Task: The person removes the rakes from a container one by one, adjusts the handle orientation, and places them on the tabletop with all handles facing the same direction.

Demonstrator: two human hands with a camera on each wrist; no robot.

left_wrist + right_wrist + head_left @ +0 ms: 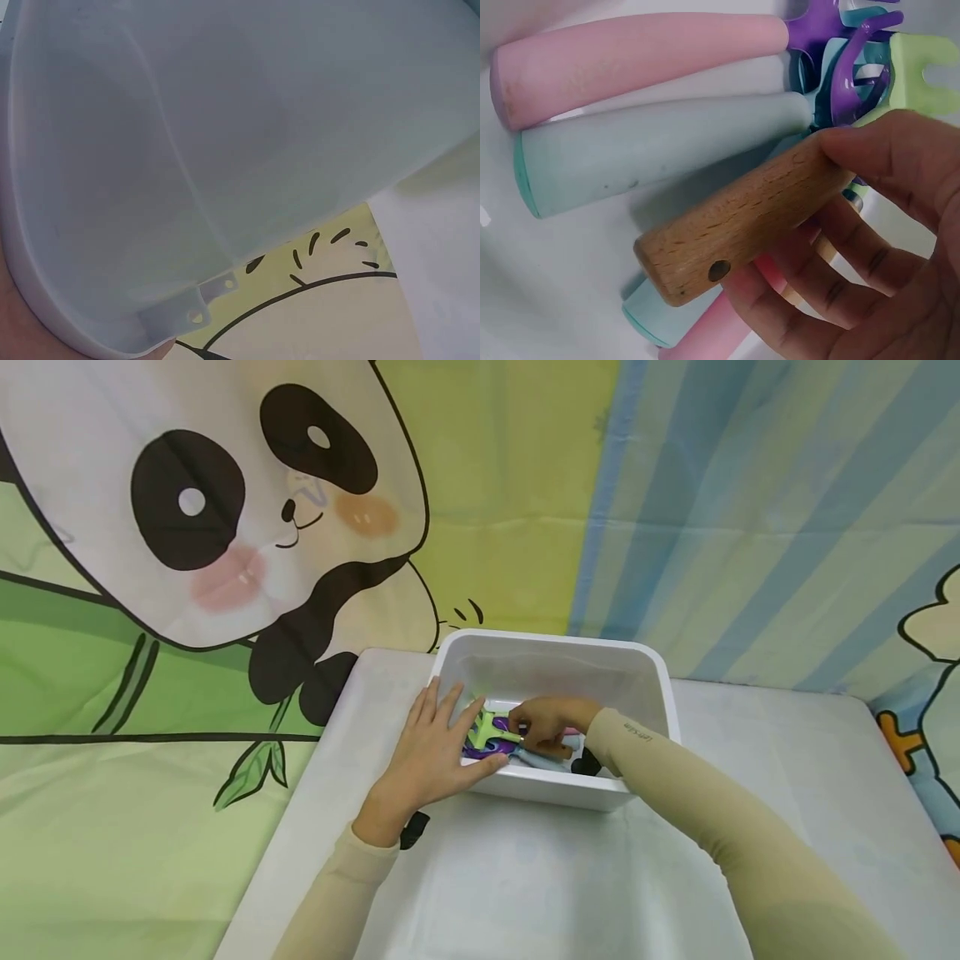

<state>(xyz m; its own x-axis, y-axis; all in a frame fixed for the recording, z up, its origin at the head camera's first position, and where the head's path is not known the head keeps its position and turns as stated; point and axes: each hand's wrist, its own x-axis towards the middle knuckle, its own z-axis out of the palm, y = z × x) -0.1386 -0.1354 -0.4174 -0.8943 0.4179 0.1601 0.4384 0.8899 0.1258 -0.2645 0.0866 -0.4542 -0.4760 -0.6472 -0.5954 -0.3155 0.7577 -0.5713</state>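
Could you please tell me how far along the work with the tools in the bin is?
Nothing is out on the table yet. The left hand steadies the bin; the right hand grips the wooden handle. The pink handle and teal handle lie inside.

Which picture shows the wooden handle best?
The right wrist view: the wooden handle fills the middle of the picture, with its grain and a small round hole plain, held by the right hand. The head view shows only a sliver of it. The left wrist view shows none of it.
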